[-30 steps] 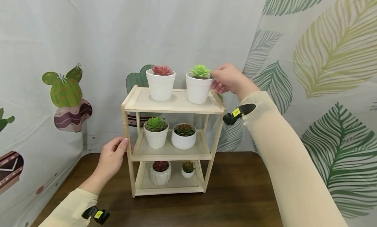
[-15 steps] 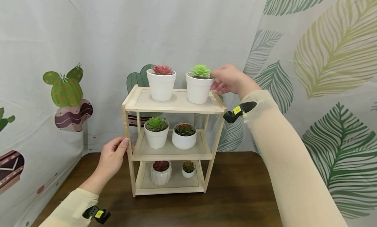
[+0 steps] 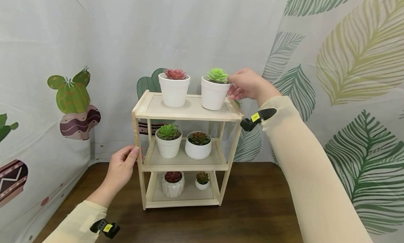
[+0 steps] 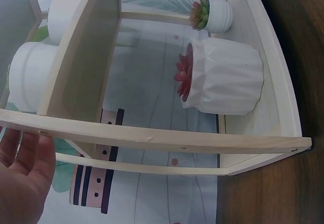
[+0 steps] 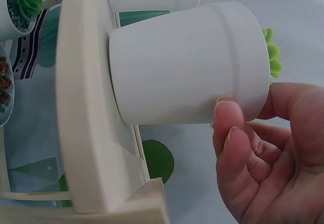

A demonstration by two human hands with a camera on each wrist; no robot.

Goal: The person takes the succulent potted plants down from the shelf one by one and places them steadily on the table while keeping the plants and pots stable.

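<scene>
By the left hand, the left front upright of a wooden rack is held between thumb and fingers. Higher up, the rim of the white pot with the light-green succulent is pinched by the right hand, the nearer of the two. The pot is found directly to that hand's left, its axis upright, its base set on the top shelf just beside the right side rail. On its other side, bare board is left before the pot with the red succulent. Above, open room is offered; behind, a pale curtain is hung.
</scene>
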